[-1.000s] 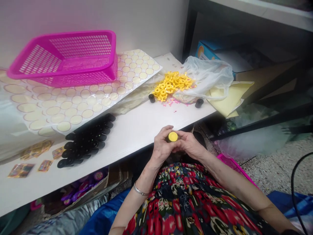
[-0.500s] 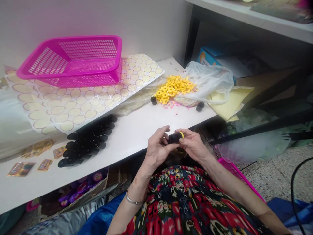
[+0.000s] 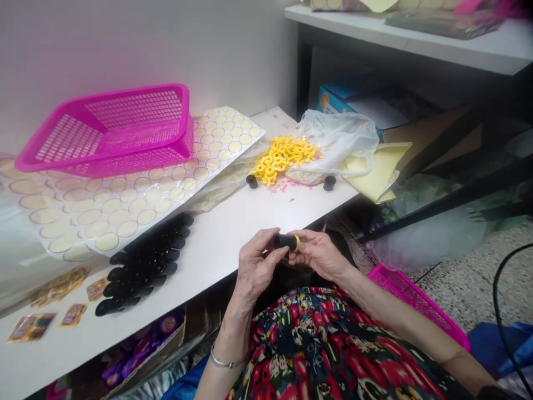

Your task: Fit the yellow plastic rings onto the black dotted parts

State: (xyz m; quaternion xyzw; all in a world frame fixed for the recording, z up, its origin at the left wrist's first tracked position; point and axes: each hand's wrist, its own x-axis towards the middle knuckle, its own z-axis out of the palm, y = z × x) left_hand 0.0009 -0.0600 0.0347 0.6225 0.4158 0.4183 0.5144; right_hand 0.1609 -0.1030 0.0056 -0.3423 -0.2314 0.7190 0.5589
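Near the center of the frame, two bare hands share one black cylinder (image 3: 285,241), held on its side above the front edge of a white surface (image 3: 216,239). The left hand (image 3: 256,266) has its thumb and fingers closed about the dark end, while the fingers of the right hand (image 3: 320,254) are clamped on the single yellow end piece (image 3: 297,243). One silver bracelet (image 3: 227,364) circles the left wrist.

Just beyond, at upper center, two short black pieces stand well apart, one (image 3: 251,181) by the left side of a heap of yellow rings (image 3: 283,158), the other (image 3: 329,183) to its right. The rings overlap too much to count, as do the tiny pink bits (image 3: 285,186) scattered below them. One translucent bag (image 3: 345,136) slumps at the heap's right, near folded yellow paper (image 3: 377,172).

At left, one pink basket (image 3: 125,158) sits on a sheet of printed circles (image 3: 158,208); a second, a pink crate (image 3: 420,305), is at lower right. Toward the lower left, black tubes (image 3: 145,266) lie massed in rows, their number unclear, beside three single picture cards (image 3: 74,314) and one overlapping pile of cards (image 3: 60,286).
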